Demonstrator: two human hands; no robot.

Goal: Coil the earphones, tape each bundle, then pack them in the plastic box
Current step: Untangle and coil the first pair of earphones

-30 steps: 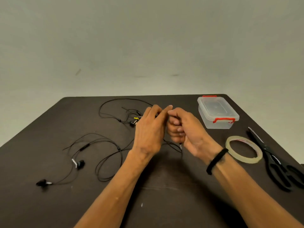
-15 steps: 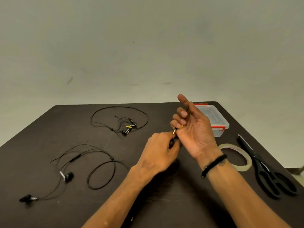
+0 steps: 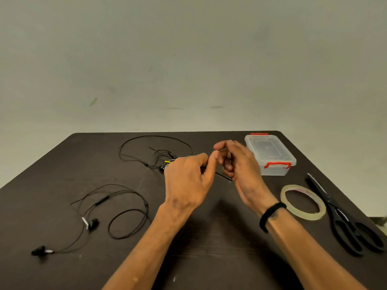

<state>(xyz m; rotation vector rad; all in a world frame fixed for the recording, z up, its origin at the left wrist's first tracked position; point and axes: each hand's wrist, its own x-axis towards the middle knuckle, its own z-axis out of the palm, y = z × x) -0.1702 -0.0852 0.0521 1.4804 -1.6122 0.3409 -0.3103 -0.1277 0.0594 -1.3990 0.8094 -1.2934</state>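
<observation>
From the head camera, your right hand (image 3: 240, 170) has tipped over since half a second ago: back then the palm was up with the fingers fanned, and now the fingers are curled in with the black earphone cable (image 3: 231, 162) wrapped around them, the plug end poking out below near the heel of the hand. Your left hand (image 3: 189, 178) came up from under the right one and now sits level with it, thumb and forefinger pinching the same cable right at the right fingertips, back of the hand toward the camera. Both hands hover above the table (image 3: 62, 164), wrists apart, a black band (image 3: 270, 214) on the right wrist. The other two earphones lie loose: one set (image 3: 155, 155) behind your left hand, partly hidden by it, and another set (image 3: 117, 208) sprawled near the left edge. The plastic box (image 3: 270, 155) with red clips sits shut just behind your right hand, and the tape roll (image 3: 303, 201) and scissors (image 3: 343, 218) lie side by side further right.
</observation>
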